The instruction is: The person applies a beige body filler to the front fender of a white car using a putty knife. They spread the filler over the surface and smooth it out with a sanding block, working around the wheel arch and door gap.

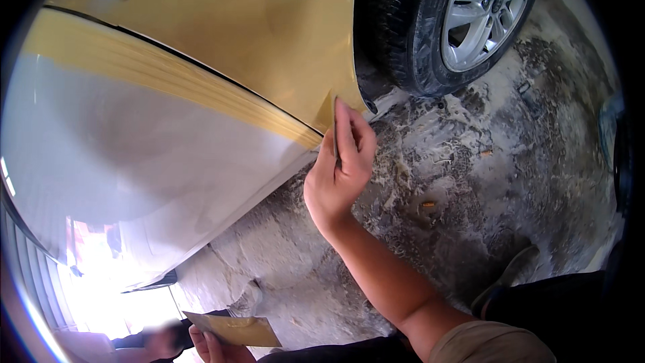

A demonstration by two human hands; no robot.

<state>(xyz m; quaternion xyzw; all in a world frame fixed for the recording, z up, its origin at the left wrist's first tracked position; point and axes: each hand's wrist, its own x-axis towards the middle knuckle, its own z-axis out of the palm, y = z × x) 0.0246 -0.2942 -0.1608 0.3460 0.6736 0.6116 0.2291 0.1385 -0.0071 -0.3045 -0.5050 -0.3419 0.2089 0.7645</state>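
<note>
My right hand (346, 161) pinches a thin, flat spreader (335, 128), seen nearly edge-on. Its tip is at the lower corner of a tan-yellow car panel (269, 27), just ahead of the wheel arch. A darker tan triangle, a shadow or reflection, shows on the panel beside it. At the lower left, my left hand (218, 348) is closed on a flat rectangular yellowish plate (235, 329). Much of that hand is cut off by the frame's lower edge. To the left of the panel gap is a white car door (154, 141) with streaky yellow coating (161, 60) along its edge.
A black tyre with a silver alloy wheel (487, 13) stands at the upper right. Rough grey concrete floor (457, 154), stained and whitish in patches, lies below, with small orange-brown bits (428, 204). A shoe (514, 272) is at the lower right. Another person's blurred head (161, 341) appears lower left.
</note>
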